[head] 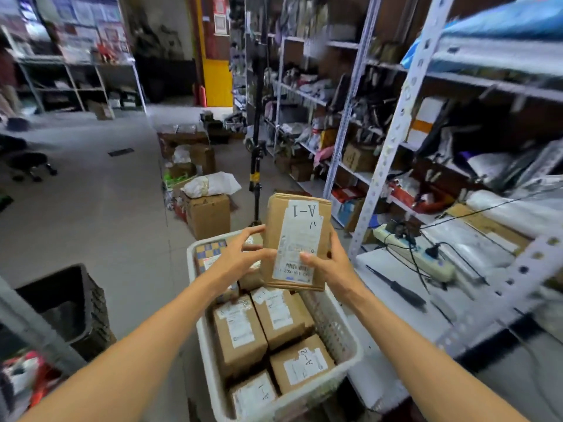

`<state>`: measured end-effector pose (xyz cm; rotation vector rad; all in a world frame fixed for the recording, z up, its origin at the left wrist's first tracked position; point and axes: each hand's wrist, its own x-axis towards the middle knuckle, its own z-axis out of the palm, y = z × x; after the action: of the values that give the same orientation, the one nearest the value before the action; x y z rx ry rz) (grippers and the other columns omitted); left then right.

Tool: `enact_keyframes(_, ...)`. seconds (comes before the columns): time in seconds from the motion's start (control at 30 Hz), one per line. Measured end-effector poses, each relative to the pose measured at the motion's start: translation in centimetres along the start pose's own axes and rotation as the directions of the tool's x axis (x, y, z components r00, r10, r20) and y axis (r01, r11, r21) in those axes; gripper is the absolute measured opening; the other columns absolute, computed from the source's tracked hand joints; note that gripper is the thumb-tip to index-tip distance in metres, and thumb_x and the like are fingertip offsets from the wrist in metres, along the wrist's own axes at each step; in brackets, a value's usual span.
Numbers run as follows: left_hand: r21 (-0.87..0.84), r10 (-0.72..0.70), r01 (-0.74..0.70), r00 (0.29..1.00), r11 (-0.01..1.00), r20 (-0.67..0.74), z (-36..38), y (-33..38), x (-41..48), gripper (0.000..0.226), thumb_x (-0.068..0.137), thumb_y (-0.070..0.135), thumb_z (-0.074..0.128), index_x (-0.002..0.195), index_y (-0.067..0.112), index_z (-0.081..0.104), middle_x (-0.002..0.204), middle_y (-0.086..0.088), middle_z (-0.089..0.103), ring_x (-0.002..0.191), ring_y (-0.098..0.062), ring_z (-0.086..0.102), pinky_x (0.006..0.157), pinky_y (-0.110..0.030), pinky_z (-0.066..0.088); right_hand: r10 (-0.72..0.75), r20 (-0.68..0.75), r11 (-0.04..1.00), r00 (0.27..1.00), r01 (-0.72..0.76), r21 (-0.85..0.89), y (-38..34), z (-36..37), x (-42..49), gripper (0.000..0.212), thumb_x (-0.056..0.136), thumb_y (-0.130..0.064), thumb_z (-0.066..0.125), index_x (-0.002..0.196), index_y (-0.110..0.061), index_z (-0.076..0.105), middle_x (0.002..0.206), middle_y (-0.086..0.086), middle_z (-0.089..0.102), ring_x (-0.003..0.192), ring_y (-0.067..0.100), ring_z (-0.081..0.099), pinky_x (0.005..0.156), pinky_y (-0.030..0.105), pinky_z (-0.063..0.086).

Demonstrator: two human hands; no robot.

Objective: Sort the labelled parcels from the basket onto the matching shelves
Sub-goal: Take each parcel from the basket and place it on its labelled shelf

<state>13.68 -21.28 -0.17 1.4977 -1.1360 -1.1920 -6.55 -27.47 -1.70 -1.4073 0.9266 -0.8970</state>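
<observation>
Two hands [240,257] [329,263], one basket [332,327], one lifted parcel [297,242], at least six parcels [239,330] inside.

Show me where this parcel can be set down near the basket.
Bare white shelf between the basket and the black tool; bare floor between basket and black crate. Crowded: the basket itself, and the shelf around the power strip.
</observation>
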Motion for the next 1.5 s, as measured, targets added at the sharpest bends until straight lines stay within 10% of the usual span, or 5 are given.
enact_keyframes(0.37, 0.380, 0.116, -0.135, 0.990, 0.915, 0.075, 8.1, 1.4, -10.1, 0.041, 0.086, 0.031, 0.067, 0.122, 0.020, 0.052, 0.114, -0.002, 0.061, 0.103, -0.016, 0.058, 0.081, -0.027, 0.049, 0.004, -0.178, 1.000, 0.984, 0.002, 0.031, 0.1, -5.4, -16.6, 0.068, 0.092, 0.000, 0.058, 0.146, -0.030, 0.032, 0.112, -0.001, 0.068, 0.096, 0.014, 0.068, 0.068, 0.026, 0.058)
enact_keyframes(0.57, 0.210, 0.141, -0.165, 0.982, 0.964, 0.123, 15.5, 1.5, -15.8, 0.040, 0.086, 0.025, 0.068, 0.122, 0.020, 0.052, 0.113, -0.003, 0.061, 0.102, -0.017, 0.059, 0.083, -0.034, 0.052, 0.046, -0.324, 0.999, 0.945, -0.037, 0.032, 1.9, -7.7, -25.8, 0.077, 0.083, -0.008, 0.073, 0.144, -0.033, 0.033, 0.124, -0.003, 0.060, 0.111, 0.017, 0.061, 0.093, 0.041, 0.053)
enact_keyframes(0.9, -0.029, 0.200, -0.205, 0.899, 0.978, 0.390, 28.3, 3.1, -21.0, 0.074, 0.040, 0.044, 0.084, 0.108, 0.031, 0.058, 0.109, -0.004, 0.063, 0.101, -0.021, 0.065, 0.073, -0.035, 0.056, 0.032, -0.545, 0.992, 0.838, 0.038, 0.116, 0.8, -15.7, -37.7, 0.064, 0.078, -0.001, 0.074, 0.127, -0.017, 0.036, 0.116, -0.001, 0.063, 0.100, 0.008, 0.064, 0.068, 0.020, 0.055)
enact_keyframes(1.2, 0.000, 0.218, -0.304, 0.682, 0.953, 0.698, 41.9, 5.5, -23.2, 0.073, 0.054, 0.037, 0.077, 0.122, 0.026, 0.052, 0.114, -0.002, 0.061, 0.108, -0.020, 0.060, 0.093, -0.042, 0.053, -0.014, -0.852, 0.999, 0.523, 0.034, 0.005, -0.8, -24.0, -47.9, 0.046, 0.083, 0.004, 0.068, 0.121, -0.015, 0.050, 0.108, 0.002, 0.068, 0.096, 0.015, 0.067, 0.066, 0.028, 0.060)
enact_keyframes(1.5, -0.016, 0.185, -0.404, 0.381, 0.915, 0.906, 55.2, 9.7, -25.6, 0.055, 0.057, 0.029, 0.073, 0.107, 0.020, 0.052, 0.104, -0.003, 0.063, 0.101, -0.023, 0.062, 0.088, -0.044, 0.055, -0.068, -0.998, 0.986, -0.002, -0.153, -0.067, -3.1, -28.8, -56.2, 0.054, 0.087, -0.008, 0.067, 0.134, -0.027, 0.050, 0.104, -0.011, 0.066, 0.097, 0.014, 0.066, 0.069, 0.033, 0.061)
